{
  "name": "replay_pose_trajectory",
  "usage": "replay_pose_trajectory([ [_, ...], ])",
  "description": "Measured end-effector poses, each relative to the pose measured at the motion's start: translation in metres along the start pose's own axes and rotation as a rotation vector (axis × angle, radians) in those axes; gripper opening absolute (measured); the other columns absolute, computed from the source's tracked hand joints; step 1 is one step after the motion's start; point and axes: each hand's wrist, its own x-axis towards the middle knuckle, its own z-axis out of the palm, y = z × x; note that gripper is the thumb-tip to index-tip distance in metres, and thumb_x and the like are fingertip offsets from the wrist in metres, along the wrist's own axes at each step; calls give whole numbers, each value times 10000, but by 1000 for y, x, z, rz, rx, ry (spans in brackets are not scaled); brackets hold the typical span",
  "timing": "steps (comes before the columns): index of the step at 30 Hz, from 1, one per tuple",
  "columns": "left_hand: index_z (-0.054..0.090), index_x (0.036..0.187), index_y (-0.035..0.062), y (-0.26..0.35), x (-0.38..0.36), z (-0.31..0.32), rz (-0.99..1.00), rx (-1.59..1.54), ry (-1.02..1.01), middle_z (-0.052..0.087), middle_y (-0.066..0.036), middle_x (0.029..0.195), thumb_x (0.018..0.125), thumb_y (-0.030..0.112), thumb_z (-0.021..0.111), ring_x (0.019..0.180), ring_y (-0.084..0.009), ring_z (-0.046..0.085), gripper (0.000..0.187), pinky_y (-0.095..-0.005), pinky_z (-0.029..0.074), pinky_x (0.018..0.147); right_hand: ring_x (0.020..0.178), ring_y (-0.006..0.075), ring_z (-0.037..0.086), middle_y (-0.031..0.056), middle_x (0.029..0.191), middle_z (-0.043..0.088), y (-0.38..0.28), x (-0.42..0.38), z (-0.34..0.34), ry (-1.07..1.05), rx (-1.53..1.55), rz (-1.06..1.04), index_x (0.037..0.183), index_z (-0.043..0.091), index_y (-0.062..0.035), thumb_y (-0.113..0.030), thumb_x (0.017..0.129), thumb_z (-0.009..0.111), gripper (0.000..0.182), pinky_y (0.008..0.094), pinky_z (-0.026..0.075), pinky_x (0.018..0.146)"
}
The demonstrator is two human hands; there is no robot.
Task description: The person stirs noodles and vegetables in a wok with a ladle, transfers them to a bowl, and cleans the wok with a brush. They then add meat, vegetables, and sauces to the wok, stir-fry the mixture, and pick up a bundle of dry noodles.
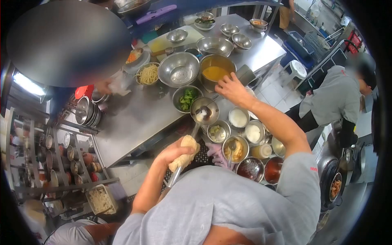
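My left hand [175, 154] is closed round a beige cloth [188, 148] wrapped on the long handle of a small metal pan [210, 117]. In the pan lie something white and something dark. Beyond it, my right hand [233, 90] reaches over the near right rim of a pot of yellow-orange liquid [216, 73]; its fingers are bent and apart, with nothing visible in them, though the fingertips' undersides are hidden. A bowl of green vegetables [187, 99] stands left of the pan. On its right are a container of white powder or cream [238, 117] and a bowl of pale green pieces [217, 132].
Steel bowls [179, 69] and a bowl of noodles [148, 75] stand on the steel table [134, 126]. Sauce containers [250, 168] and a squeeze bottle [262, 151] are close to my body. A co-worker [332, 92] stands at right near a wok [335, 188]; another person's hand [104, 86] is across the table.
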Motion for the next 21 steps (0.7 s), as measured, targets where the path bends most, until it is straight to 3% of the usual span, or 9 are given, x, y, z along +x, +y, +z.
replay_pose_trajectory([
  [6, 450, 1270, 26, 5, 3, -3, 9, 20, -31, 595, -116, 1022, 780, 223, 712, 798, -201, 623, 589, -325, 541, 638, 1053, 225, 517, 25, 1013, 573, 7, -3, -6, -4, 8, 22, 1063, 618, -155, -147, 841, 566, 228, 531, 348, 1004],
  [10, 452, 1261, 33, 7, 5, -3, 42, 44, -1, 592, -108, 1006, 775, 219, 717, 797, -204, 625, 583, -326, 541, 639, 1063, 242, 510, 39, 1036, 570, 4, -11, -9, -17, 137, 117, 1102, 597, -147, -111, 791, 622, 315, 528, 356, 977],
  [12, 449, 1265, 38, 4, 7, -8, 23, 75, -14, 589, -119, 1036, 779, 232, 715, 821, -211, 625, 588, -335, 540, 673, 1073, 274, 506, 67, 1075, 568, -3, -18, 6, -6, 262, 239, 1168, 575, -135, -83, 729, 666, 451, 519, 364, 963],
  [14, 441, 1274, 45, 7, 5, -8, 19, 74, -14, 588, -126, 1051, 782, 240, 718, 815, -212, 629, 597, -333, 540, 669, 1107, 318, 504, 111, 1134, 564, -15, -24, 33, 158, 397, 412, 1237, 535, -96, -111, 667, 725, 601, 488, 394, 961],
  [16, 436, 1276, 52, 16, 0, -1, -16, 52, -23, 588, -129, 1057, 784, 243, 723, 812, -214, 633, 600, -331, 539, 665, 1158, 367, 504, 169, 1229, 546, -24, -30, 56, 231, 824, 710, 1286, 494, -58, -160, 634, 777, 718, 442, 414, 983],
  [19, 433, 1313, 51, 10, 4, -2, -39, 24, -35, 581, -123, 1087, 782, 219, 731, 845, -230, 633, 631, -357, 545, 717, 1218, 391, 489, 214, 1310, 521, -38, -50, 88, 216, 1163, 1069, 1322, 453, -22, -216, 619, 828, 819, 409, 410, 1018],
  [21, 426, 1335, 51, 11, 2, 1, -80, 24, -33, 577, -114, 1126, 778, 214, 738, 927, -239, 618, 659, -359, 542, 754, 1229, 400, 490, 240, 1327, 512, -42, -68, 98, 143, 1162, 1039, 1346, 433, -8, -241, 649, 820, 830, 415, 404, 1030],
])
